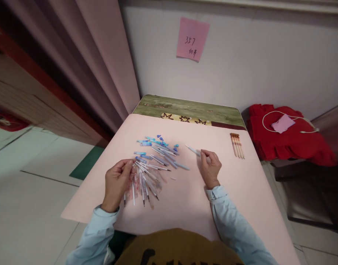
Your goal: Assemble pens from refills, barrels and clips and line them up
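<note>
Pinched between the fingertips of my right hand (211, 167) is a pale blue-grey pen barrel (191, 149), its thin tip pointing to the upper left. My left hand (117, 183) is closed at the left side of a pile of pen refills (146, 180); whatever its fingertips hold is too small to make out. White refills with dark tips fan out beside that hand. Beyond them lie several grey-blue pen barrels (170, 161), blue pen sleeves (146, 144) and small blue caps (161, 141).
Several finished-looking pens with brown tops (236, 145) lie side by side at the table's right. The pink-covered table (182, 206) meets a wall bearing a pink note (192, 38). Red cloth (285, 147) with a white cable sits to the right, a curtain (102, 48) hangs left.
</note>
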A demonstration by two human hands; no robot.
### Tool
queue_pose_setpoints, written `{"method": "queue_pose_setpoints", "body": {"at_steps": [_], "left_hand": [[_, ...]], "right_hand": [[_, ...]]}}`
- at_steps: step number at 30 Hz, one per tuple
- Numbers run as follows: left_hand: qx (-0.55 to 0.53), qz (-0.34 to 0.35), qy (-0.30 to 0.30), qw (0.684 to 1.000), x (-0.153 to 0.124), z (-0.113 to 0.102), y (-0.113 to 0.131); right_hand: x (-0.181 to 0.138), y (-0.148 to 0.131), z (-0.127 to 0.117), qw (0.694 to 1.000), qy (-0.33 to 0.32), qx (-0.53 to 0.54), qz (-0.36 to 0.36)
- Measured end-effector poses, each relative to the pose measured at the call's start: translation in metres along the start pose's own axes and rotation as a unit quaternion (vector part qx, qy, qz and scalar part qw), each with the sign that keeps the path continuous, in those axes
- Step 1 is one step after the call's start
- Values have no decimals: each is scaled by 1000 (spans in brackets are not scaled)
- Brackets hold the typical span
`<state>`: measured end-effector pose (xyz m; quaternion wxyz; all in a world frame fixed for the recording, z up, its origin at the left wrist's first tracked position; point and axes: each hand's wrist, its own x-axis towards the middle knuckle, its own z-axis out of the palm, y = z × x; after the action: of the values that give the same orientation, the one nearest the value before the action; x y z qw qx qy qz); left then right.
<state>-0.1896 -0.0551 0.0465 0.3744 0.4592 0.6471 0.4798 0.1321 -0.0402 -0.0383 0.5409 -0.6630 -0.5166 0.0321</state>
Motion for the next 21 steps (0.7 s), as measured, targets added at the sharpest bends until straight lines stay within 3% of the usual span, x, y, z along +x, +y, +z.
{"method": "queue_pose_setpoints", "body": {"at_steps": [5, 9, 14, 18, 21], "left_hand": [[41, 4, -13, 999, 3, -2, -12], [41, -5, -17, 999, 4, -1, -12], [49, -8, -3, 999, 2, 0, -7], [45, -12, -15, 999, 5, 3, -9], [14, -20, -25, 999, 3, 12, 8]], "right_hand": [[-2, -2, 1, 996, -59, -5, -73], [-10, -11, 1, 981, -183, 21, -68], [-19, -20, 2, 947, -309, -59, -63], [-21, -16, 4, 944, -310, -66, -96], [-23, -13, 5, 957, -267, -47, -100]]}}
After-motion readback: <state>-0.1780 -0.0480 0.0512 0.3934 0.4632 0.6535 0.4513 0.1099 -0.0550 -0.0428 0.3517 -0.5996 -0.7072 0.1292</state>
